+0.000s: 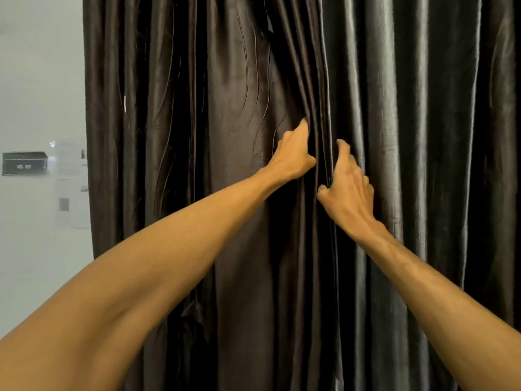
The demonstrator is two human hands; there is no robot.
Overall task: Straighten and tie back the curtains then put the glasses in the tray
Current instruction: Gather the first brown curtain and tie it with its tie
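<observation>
**Both hands on the curtains, right at the middle**

Here we are, face to face with the dark curtains (282,263), hanging closed and filling nearly the whole view. The landmark is the central fold (321,94), a tight bunch of pleats running top to bottom where the two panels meet.

To the left of that fold hangs the brown panel (197,136), with thin wavy lines stitched down it. To the right hangs the greyer panel (423,136), shinier, in even upright pleats.

The left hand (293,153) comes in from the left of the fold. Its fingers are curled and buried in the pleats, with the thumb on the near side, so it has a firm hold of the cloth. The right hand (351,193) is just on the other side, a touch lower. Its thumb is hooked against the fold's edge and its fingers are bent over the cloth, so it grips too, though the fingers are a little blurred. The two hands are close together, with only the fold between them.

Far left of the fold is a pale wall (36,80). It carries a small dark box (24,163) and some papers (72,201) beside the brown panel's outer edge.
</observation>
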